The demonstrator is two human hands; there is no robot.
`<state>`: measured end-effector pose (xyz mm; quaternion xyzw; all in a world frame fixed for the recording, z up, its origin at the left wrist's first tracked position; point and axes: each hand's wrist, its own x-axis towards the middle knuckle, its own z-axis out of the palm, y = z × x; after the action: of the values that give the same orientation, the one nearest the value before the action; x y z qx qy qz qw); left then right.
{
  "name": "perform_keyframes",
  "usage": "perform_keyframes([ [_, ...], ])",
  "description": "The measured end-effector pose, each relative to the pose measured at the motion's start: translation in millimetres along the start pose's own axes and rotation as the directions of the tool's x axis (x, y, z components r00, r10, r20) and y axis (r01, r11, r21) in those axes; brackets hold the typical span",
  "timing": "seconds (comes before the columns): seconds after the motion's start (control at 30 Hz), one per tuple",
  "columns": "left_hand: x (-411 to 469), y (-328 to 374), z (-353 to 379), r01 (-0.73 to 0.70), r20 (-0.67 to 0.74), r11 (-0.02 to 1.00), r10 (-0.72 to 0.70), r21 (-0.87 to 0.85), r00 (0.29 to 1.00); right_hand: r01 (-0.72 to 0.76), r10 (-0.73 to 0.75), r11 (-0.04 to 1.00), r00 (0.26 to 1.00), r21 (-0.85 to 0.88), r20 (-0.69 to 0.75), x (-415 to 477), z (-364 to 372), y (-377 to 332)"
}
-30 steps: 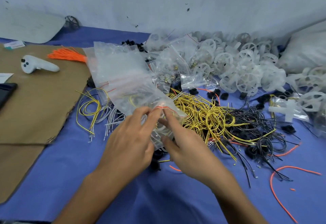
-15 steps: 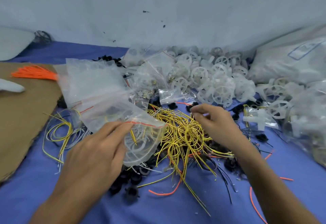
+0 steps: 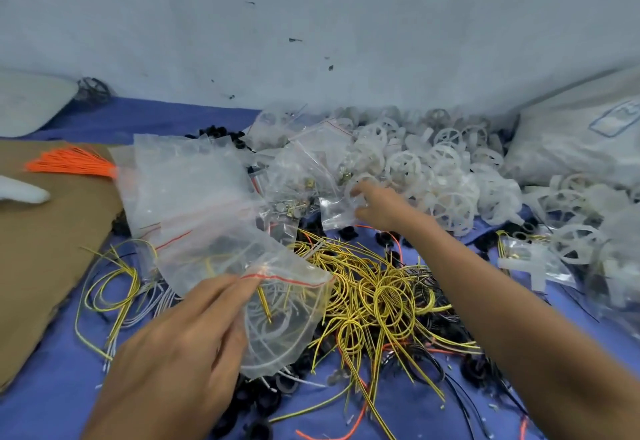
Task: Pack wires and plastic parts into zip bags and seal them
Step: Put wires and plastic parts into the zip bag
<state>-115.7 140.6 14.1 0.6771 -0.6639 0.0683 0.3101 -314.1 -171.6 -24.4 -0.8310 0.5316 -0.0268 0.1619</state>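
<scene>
My left hand (image 3: 180, 346) holds a clear zip bag (image 3: 287, 315) by its red-lined mouth; the bag has a white plastic ring and a yellow wire inside. My right hand (image 3: 375, 206) reaches far across to the pile of white plastic wheels (image 3: 446, 183) and its fingers curl on a white wheel at the pile's near left edge, beside a small clear bag (image 3: 334, 213). A tangle of yellow wires (image 3: 377, 294) lies between the hands. A stack of empty zip bags (image 3: 187, 194) lies behind the held bag.
Brown cardboard (image 3: 45, 252) covers the left of the blue cloth, with an orange wire bundle (image 3: 72, 164) on it. Black wires and black plastic parts (image 3: 478, 367) lie under the yellow tangle. A large white sack (image 3: 575, 142) sits at the far right. Loose yellow and white wires (image 3: 114, 287) lie left.
My right hand left the bag's mouth, passed over the yellow wires and reached to the white wheel pile. My left hand keeps holding the zip bag.
</scene>
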Motion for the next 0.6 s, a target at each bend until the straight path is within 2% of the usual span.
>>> perform_keyframes([
  [0.1,-3,0,-1,-0.002,0.015,1.000,0.002,-0.021,1.000,0.044,-0.048,0.998,0.994,0.049,0.095,-3,6,-2],
  [0.17,-4,0,-1,0.011,0.039,1.000,-0.010,-0.029,0.999,0.059,-0.065,0.992,0.996,0.108,0.056,-10,2,6],
  [0.23,-4,0,0,0.032,0.059,0.999,-0.029,-0.041,0.998,0.021,-0.002,0.993,0.986,0.114,-0.168,-18,-10,24],
  [0.3,-4,1,1,0.050,0.066,0.997,-0.046,-0.057,0.997,-0.088,0.085,0.996,0.905,0.013,-0.417,-24,-26,49],
  [0.33,-4,1,2,0.059,0.066,0.996,-0.055,-0.065,0.996,-0.165,0.130,0.986,0.869,-0.031,-0.477,-28,-35,63],
  [0.37,-4,1,2,0.068,0.065,0.995,-0.064,-0.071,0.996,-0.247,0.181,0.966,0.855,-0.074,-0.486,-32,-42,76],
  [0.43,-4,2,2,0.072,0.068,0.995,-0.067,-0.071,0.995,-0.353,0.270,0.922,0.880,-0.159,-0.391,-38,-51,98],
  [0.5,-4,2,1,0.069,0.083,0.996,-0.064,-0.064,0.995,-0.356,0.304,0.921,0.912,-0.161,-0.276,-42,-52,110],
  [0.6,-4,3,-1,0.093,0.113,0.994,-0.086,-0.053,0.990,-0.298,0.254,0.942,0.933,-0.154,-0.254,-43,-52,114],
])
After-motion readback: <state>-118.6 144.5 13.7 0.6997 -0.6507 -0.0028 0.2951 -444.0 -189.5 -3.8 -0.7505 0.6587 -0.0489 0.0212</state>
